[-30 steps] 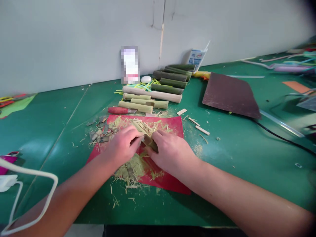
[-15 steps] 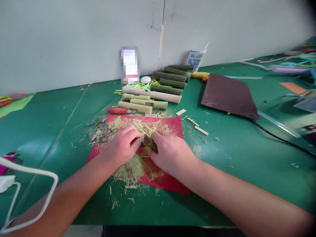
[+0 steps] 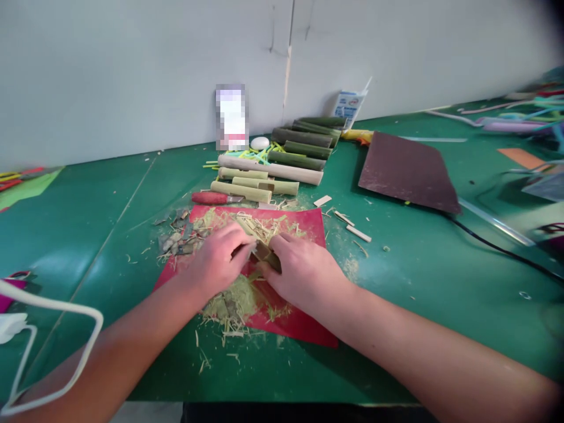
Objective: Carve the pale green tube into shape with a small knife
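In the middle of the table, my right hand (image 3: 304,264) is closed around a short bamboo tube (image 3: 267,256), with an opening cut into its side. Close against the tube's near-left part, my left hand (image 3: 227,249) is pinched, thumb against forefinger. A small greyish edge shows at its fingertips, but I cannot make out what it is. Both hands are above a red sheet (image 3: 304,329) strewn with bamboo shavings (image 3: 231,302) and dust. A knife with a red handle (image 3: 210,198) lies just beyond the sheet.
Several bamboo tubes (image 3: 286,171) lie in rows behind the sheet. A phone (image 3: 232,117) leans on the wall, near a drink carton (image 3: 349,107). A dark brown board (image 3: 408,170) rests to the right, a black cable (image 3: 502,241) beside it. A white cable (image 3: 94,335) loops at lower left.
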Available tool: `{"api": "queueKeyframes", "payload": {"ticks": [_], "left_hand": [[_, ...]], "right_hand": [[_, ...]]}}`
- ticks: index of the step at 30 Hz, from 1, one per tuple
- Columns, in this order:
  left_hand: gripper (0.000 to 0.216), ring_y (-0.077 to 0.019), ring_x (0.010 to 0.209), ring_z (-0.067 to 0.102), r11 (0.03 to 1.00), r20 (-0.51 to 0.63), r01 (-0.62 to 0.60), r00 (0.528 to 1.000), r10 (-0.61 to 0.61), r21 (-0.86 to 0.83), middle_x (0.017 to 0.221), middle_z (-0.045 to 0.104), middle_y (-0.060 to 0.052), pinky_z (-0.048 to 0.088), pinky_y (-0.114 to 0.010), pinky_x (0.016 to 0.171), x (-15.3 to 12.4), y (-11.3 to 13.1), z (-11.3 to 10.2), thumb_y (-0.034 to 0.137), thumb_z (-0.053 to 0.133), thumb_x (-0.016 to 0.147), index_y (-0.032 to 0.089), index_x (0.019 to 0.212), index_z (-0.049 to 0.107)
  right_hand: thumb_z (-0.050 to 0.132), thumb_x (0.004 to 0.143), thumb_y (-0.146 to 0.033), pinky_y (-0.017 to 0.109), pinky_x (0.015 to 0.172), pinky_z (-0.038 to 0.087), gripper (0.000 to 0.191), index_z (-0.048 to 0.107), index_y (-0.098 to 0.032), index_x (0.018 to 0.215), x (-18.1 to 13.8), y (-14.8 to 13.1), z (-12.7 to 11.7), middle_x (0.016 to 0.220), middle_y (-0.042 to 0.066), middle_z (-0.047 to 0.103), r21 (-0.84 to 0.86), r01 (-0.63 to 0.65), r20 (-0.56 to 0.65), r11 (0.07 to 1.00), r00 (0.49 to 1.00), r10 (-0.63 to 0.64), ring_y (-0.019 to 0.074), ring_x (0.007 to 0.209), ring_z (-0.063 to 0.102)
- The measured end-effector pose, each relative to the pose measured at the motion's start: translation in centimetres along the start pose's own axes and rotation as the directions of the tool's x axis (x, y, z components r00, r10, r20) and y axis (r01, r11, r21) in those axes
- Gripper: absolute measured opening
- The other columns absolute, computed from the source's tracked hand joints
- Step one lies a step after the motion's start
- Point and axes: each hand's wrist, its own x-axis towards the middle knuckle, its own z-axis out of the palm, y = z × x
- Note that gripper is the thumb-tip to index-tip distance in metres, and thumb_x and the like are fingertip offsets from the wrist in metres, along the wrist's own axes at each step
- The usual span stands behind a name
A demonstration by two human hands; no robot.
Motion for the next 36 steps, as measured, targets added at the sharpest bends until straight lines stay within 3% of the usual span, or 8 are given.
{"api": "queueKeyframes", "payload": {"ticks": [5,8,13,16,20,28,31,36], "left_hand": [[0.017,-0.0143,0.070,0.052,0.998,-0.089,0.017,0.996,-0.012,0.058,0.072,0.056,-0.002,0.042,-0.029,0.067,0.13,-0.31,-0.09,0.020,0.051,0.086,0.016,0.071,0.056],[0.015,-0.0139,0.071,0.052,0.999,0.008,-0.038,0.999,0.038,0.004,0.075,0.056,-0.003,0.043,-0.028,0.067,0.06,0.03,-0.04,0.019,0.048,0.088,0.017,0.076,0.057],[0.016,-0.0138,0.071,0.052,0.999,-0.045,-0.008,0.999,0.010,0.038,0.073,0.056,-0.002,0.043,-0.028,0.068,-0.07,0.33,-0.06,0.018,0.049,0.087,0.016,0.073,0.057],[0.012,-0.0133,0.072,0.053,1.000,0.029,-0.018,0.999,0.019,-0.018,0.076,0.056,-0.003,0.044,-0.027,0.067,-0.21,0.36,-0.09,0.018,0.050,0.087,0.016,0.079,0.059],[0.014,-0.0139,0.071,0.053,1.000,-0.055,0.000,0.998,0.000,0.004,0.073,0.057,-0.003,0.043,-0.028,0.068,-0.24,0.29,-0.08,0.019,0.052,0.086,0.016,0.073,0.057],[0.015,-0.0141,0.071,0.052,1.000,-0.049,-0.011,0.999,0.012,0.024,0.073,0.056,-0.003,0.043,-0.028,0.068,-0.05,0.21,0.01,0.019,0.050,0.087,0.016,0.074,0.057],[0.013,-0.0136,0.072,0.053,0.999,0.021,-0.039,0.999,0.040,-0.010,0.075,0.056,-0.003,0.043,-0.027,0.067,-0.04,0.25,0.04,0.018,0.049,0.087,0.016,0.079,0.058],[0.015,-0.0144,0.071,0.053,1.000,-0.064,-0.015,0.998,0.016,0.027,0.073,0.056,-0.003,0.043,-0.029,0.067,-0.07,0.09,-0.01,0.019,0.050,0.086,0.016,0.073,0.057]], "right_hand": [[0.049,0.081,-0.037,0.027,0.048,0.024,0.019,0.054,-0.019,0.081,-0.04,0.05,-0.01,0.074,0.001,0.058,0.004,-0.003,-0.010,1.000,1.000,0.003,0.0126,0.059,0.052],[0.048,0.081,-0.035,0.027,0.048,0.024,0.017,0.054,-0.019,0.081,-0.03,0.08,0.02,0.075,0.001,0.058,-0.005,0.008,0.001,1.000,1.000,-0.008,0.0129,0.059,0.052],[0.048,0.081,-0.036,0.026,0.047,0.023,0.018,0.053,-0.019,0.080,0.02,0.04,0.02,0.075,0.001,0.058,0.013,-0.007,-0.005,1.000,1.000,0.007,0.0126,0.058,0.051],[0.048,0.081,-0.035,0.027,0.048,0.022,0.018,0.054,-0.019,0.079,0.01,0.01,-0.03,0.075,0.001,0.058,0.020,0.002,-0.001,1.000,1.000,-0.002,0.0129,0.059,0.051],[0.048,0.081,-0.037,0.027,0.047,0.023,0.018,0.054,-0.019,0.080,0.01,0.04,-0.07,0.075,0.001,0.058,0.021,-0.010,-0.002,1.000,1.000,0.010,0.0130,0.058,0.051],[0.047,0.082,-0.036,0.026,0.047,0.024,0.018,0.053,-0.019,0.080,0.00,0.08,-0.06,0.076,0.001,0.059,0.011,0.000,-0.003,1.000,1.000,0.000,0.0133,0.059,0.053],[0.047,0.082,-0.035,0.026,0.047,0.024,0.017,0.054,-0.019,0.079,-0.01,0.08,-0.01,0.076,0.001,0.059,0.019,0.007,-0.001,1.000,1.000,-0.007,0.0133,0.059,0.053],[0.049,0.080,-0.035,0.027,0.048,0.024,0.017,0.054,-0.019,0.080,0.00,0.13,0.11,0.076,0.001,0.059,0.018,0.016,-0.029,1.000,0.999,-0.015,0.0134,0.059,0.052]]}}
